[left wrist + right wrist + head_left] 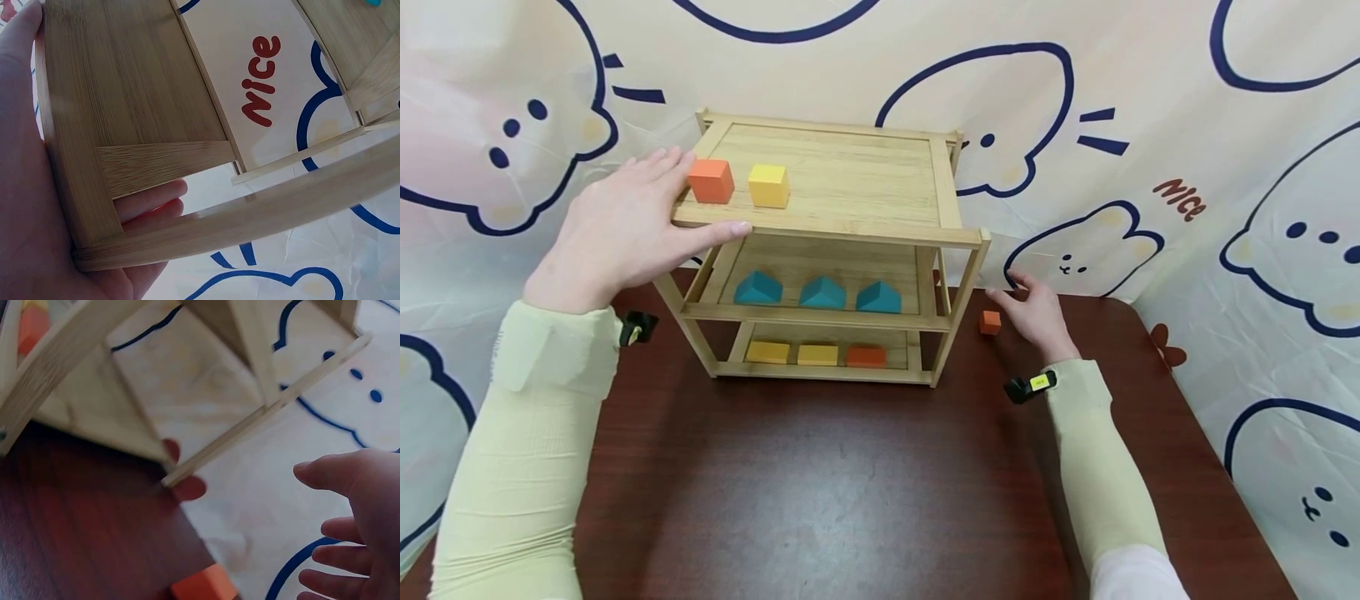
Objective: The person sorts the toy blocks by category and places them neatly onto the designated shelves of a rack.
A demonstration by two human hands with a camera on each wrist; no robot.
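Note:
My left hand [625, 217] holds the top front-left corner of a three-tier wooden shelf [850, 158]. Its thumb lies along the front edge and its fingers along the left side; the left wrist view shows fingertips past the side rail [169, 156]. Close to these fingers, on the top board, sits an orange cube [711, 182], with a yellow cube [768, 186] to its right. Right of the shelf, my right hand [1037, 317] hovers with fingers spread and nothing in them, beside a second orange cube [990, 322] on the dark table.
On the middle tier stand three blue triangular blocks [822, 292]. The bottom tier carries two yellow blocks [817, 355] and an orange block [867, 357]. Behind the dark wooden table [842, 467] hangs a white cloth [1247, 275] with cartoon drawings, close to the shelf's back.

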